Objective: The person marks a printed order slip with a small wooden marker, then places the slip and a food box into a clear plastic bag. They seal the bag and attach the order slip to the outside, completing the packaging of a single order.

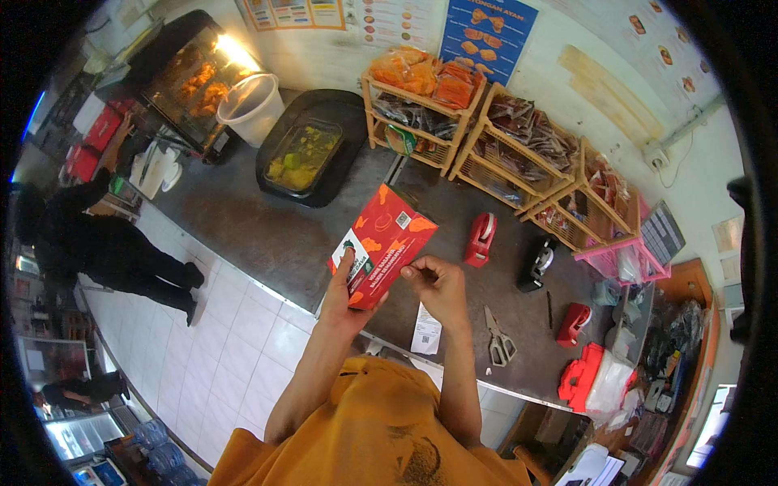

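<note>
My left hand (345, 301) grips the lower left end of a red printed cardboard food box (389, 243), held tilted above the dark counter. At the box's lower right edge is my right hand (434, 282), its fingers bent and thumb near the fingertips; whether it pinches anything I cannot tell. Below the hands a printed paper receipt (426, 331) lies on the counter. Kitchen scissors (499, 343) rest to its right. A red tape dispenser (481, 240) and a black tape dispenser (537, 263) stand beyond my right hand.
Rattan-style racks (419, 121) of sauce packets line the wall. Left of them are a black tray (340, 182), a white bucket (250, 109) and a lit display case of fried chicken (203, 88). A person in black (115, 243) stands at the left. Red plastic bags (580, 376) lie right.
</note>
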Motion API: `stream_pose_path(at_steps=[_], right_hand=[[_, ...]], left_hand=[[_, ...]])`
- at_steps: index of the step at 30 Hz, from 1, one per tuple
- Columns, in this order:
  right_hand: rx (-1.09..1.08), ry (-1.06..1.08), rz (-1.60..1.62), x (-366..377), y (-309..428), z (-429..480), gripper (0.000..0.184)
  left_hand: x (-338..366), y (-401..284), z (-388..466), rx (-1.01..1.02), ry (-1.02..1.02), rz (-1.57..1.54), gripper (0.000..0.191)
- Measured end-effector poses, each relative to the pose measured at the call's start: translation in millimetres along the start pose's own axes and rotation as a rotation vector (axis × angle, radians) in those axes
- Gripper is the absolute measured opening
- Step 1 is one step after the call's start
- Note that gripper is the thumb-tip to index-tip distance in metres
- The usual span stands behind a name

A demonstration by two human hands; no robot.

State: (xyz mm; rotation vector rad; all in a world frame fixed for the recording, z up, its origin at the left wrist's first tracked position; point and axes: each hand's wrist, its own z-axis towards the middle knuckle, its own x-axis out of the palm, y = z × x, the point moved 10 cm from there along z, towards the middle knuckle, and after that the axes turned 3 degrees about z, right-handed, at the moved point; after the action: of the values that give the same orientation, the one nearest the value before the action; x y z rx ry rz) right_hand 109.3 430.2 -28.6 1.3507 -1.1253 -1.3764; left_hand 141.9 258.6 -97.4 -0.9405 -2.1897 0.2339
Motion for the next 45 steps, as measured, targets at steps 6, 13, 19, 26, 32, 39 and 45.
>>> stream_pose_path(at_steps=[6,13,19,26,32,39,45], right_hand=[[0.063,0.194,0.304,-6,-15,1,0.013],[-0.046,-0.012,0.5,-24,-21,-14,0.014],[0.246,-0.192,0.457,-51,-151,-70,0.008],[0.643,-0.572,0.536,-140,-257,-251,0.008],[0.696,-0.985,0.572,-180,-268,-370,0.007],[0.818,-1.13,0.558,-152,-265,-442,0.012],[0.893,-1.25,0.464,-217,-291,-493,0.019]], left_hand=[[6,31,-8,-0.294,0.123,-0.032,0.05],[13,86,-40,-0.581,0.354,-0.058,0.057],[-48,68,-37,-0.297,0.119,0.146,0.053],[-151,70,31,0.024,-0.147,0.546,0.051],[-203,117,159,0.067,-0.158,0.899,0.05],[-218,126,229,0.098,-0.124,1.047,0.085],[-145,111,171,0.545,-0.004,1.314,0.059]])
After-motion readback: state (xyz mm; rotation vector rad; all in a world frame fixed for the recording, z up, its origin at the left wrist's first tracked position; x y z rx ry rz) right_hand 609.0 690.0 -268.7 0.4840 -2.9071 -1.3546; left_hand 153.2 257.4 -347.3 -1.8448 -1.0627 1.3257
